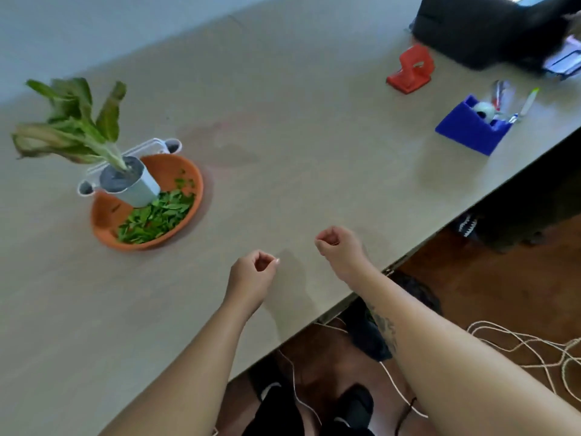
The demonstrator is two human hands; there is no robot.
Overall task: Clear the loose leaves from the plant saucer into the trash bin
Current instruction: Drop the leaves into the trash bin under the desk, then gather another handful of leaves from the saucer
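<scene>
An orange plant saucer [103, 228] sits on the left part of the table. A white pot [138, 188] with a wilting leafy plant [75, 124] stands in it. Loose green leaves [157, 217] lie heaped in the saucer's near right half. My left hand [253, 275] hovers above the table to the right of the saucer, fingers curled shut, holding nothing. My right hand [339, 248] hangs near the table's front edge, also curled shut and empty. No trash bin is in view.
A red stand [410, 69] and a blue holder [471, 129] with pens and tape stand at the far right of the beige table [298, 121]. A black object [481, 29] sits at the back right corner. White cords [528, 344] lie on the floor.
</scene>
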